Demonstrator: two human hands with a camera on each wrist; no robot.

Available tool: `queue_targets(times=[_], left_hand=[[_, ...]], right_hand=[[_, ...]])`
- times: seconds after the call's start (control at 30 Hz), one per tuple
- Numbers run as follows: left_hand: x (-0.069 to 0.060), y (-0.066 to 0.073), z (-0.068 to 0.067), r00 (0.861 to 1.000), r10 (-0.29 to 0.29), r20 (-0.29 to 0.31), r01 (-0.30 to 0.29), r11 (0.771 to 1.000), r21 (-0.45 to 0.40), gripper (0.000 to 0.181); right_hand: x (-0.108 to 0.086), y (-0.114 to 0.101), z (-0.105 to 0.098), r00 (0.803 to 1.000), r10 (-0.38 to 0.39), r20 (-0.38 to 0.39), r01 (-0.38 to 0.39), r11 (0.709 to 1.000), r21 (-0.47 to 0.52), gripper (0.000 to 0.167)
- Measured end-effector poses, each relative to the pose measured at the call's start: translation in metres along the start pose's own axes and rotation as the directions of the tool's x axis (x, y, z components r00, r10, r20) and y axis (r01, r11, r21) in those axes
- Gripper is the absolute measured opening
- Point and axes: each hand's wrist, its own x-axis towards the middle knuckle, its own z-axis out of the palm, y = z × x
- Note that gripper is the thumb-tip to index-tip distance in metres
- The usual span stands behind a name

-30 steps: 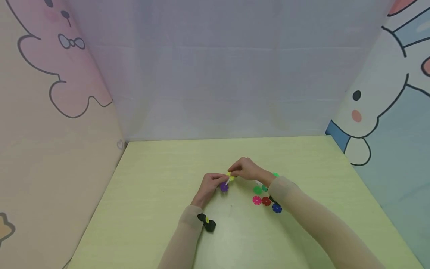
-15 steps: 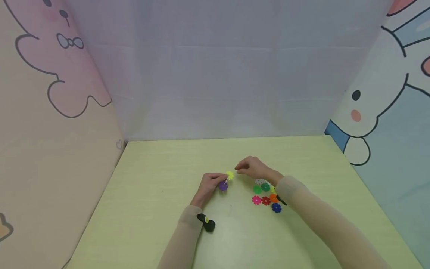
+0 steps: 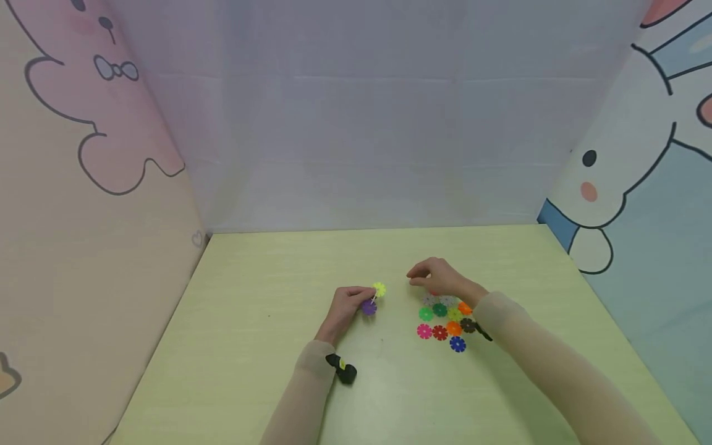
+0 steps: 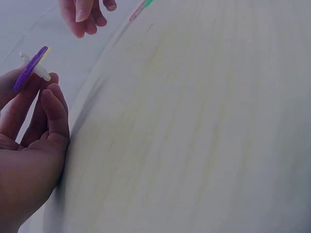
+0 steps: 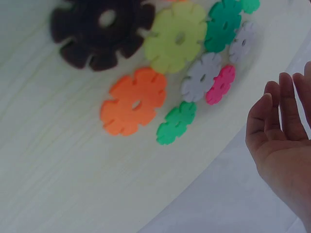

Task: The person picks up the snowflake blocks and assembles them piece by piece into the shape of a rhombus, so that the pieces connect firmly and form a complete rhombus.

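My left hand (image 3: 346, 311) pinches a small joined piece between thumb and fingertips. A purple notched disc (image 3: 369, 307) and a yellow notched disc (image 3: 379, 289) show on it, with a white connector (image 4: 41, 72) through the purple one in the left wrist view. My right hand (image 3: 439, 277) hovers over the back of a group of loose discs, fingers loosely bent and holding nothing. In the right wrist view an orange disc (image 5: 134, 103), a green disc (image 5: 176, 123) and a pink disc (image 5: 221, 85) lie near that hand, apart from it.
The group also has a blue disc (image 3: 458, 344), a dark red disc (image 3: 440, 332) and a black disc (image 3: 468, 325), right of the middle of the pale table (image 3: 267, 371). A grey-white curtain (image 3: 345, 154) stands behind the table, with printed side walls.
My right hand has let go of the yellow disc and moved right, over the loose discs, uncovering some nearer ones. The left hand keeps its pinch and has barely moved.
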Motion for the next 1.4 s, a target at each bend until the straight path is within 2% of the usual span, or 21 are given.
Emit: queue_targets(times=[0.4, 0.53, 0.73, 1.0, 1.23, 1.4], left_hand=[[-0.002, 0.004, 0.000, 1.000, -0.002, -0.008, 0.002, 1.000, 0.021, 0.027], [-0.003, 0.006, 0.000, 1.000, -0.022, 0.011, 0.022, 1.000, 0.004, 0.026], [-0.005, 0.011, -0.001, 0.998, -0.034, 0.049, 0.034, 0.999, -0.007, 0.025], [-0.009, 0.012, 0.005, 1.000, -0.015, -0.002, 0.015, 1.000, -0.016, 0.027], [-0.023, 0.039, 0.009, 0.999, -0.033, 0.041, 0.033, 0.999, -0.011, 0.024], [-0.015, 0.025, 0.007, 0.999, -0.041, 0.033, 0.042, 0.999, -0.026, 0.026]], right_hand=[[-0.015, 0.025, -0.015, 0.994, 0.108, -0.014, -0.108, 0.994, 0.013, 0.024], [-0.019, 0.027, -0.017, 0.991, 0.134, -0.014, -0.133, 0.991, 0.006, 0.026], [-0.023, 0.034, -0.016, 0.991, 0.133, -0.021, -0.133, 0.991, -0.024, 0.028], [-0.027, 0.043, -0.016, 0.985, 0.172, -0.022, -0.173, 0.985, -0.015, 0.034], [-0.029, 0.046, -0.017, 0.983, 0.184, -0.015, -0.184, 0.983, -0.018, 0.034], [-0.029, 0.045, -0.017, 0.983, 0.181, -0.015, -0.181, 0.983, -0.020, 0.032]])
